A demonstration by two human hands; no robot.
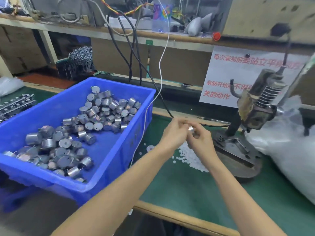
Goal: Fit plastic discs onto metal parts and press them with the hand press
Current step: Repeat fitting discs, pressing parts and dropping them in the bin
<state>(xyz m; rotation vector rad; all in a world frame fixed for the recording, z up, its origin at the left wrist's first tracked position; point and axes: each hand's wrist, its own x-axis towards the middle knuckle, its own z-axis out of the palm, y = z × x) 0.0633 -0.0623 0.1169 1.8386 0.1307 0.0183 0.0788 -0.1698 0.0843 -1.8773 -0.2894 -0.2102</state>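
Note:
My left hand (173, 133) and my right hand (201, 140) meet above the green mat, fingers pinched together around one small silver metal part (190, 128). Whether a plastic disc sits on it is hidden by the fingers. A heap of small white plastic discs (190, 157) lies on the mat just under and behind my hands. The hand press (255, 106) stands to the right on its dark round base (238, 155), with a coiled spring and a long lever. A blue bin (109, 150) on the left holds many silver metal parts (102, 109).
A white cable (160, 65) and black cables hang down between the bin and my hands. A large clear plastic bag (289, 150) fills the right side. A paper notice (238, 77) leans behind the press. Metal strips (15, 104) lie far left. The table's wooden front edge (179, 217) runs below my arms.

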